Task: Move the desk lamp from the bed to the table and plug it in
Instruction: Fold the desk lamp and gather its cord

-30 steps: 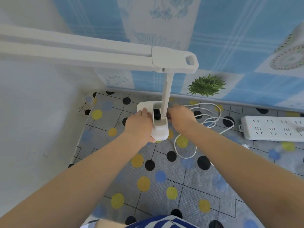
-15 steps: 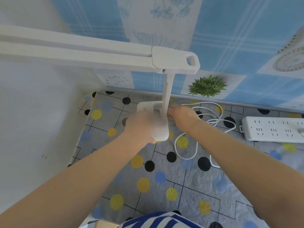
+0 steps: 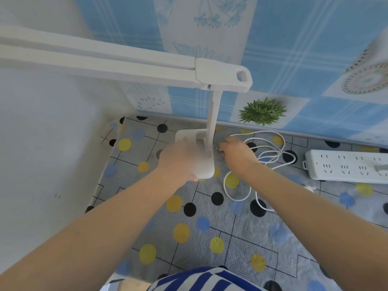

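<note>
Both hands are at the foot of the desk lamp point(image 3: 207, 131), which stands upright on the table point(image 3: 210, 232) near its back left corner. Left hand point(image 3: 178, 162): laid over the near part of the lamp base point(image 3: 204, 171), palm down; the picture is blurred here, so whether its fingers curl round the base or lie flat on it cannot be told. Right hand point(image 3: 237, 153): positioned just right of the lamp post, fingers curled toward the base edge and pinching a small white piece at the end of the power cord point(image 3: 270, 152); the pinched part is mostly hidden by the fingers.

Lamp head: a long white bar extending from the top joint to the left edge of the view, above the table.

Cord: lies in loose loops on the table, right of the base and under the right forearm.

A white power strip point(image 3: 346, 166) lies flat on the table well right of the lamp. A small green plant point(image 3: 262, 111) stands at the back edge against the blue patterned wall point(image 3: 294, 49). The table carries a grey cloth with yellow, blue and black dots.
</note>
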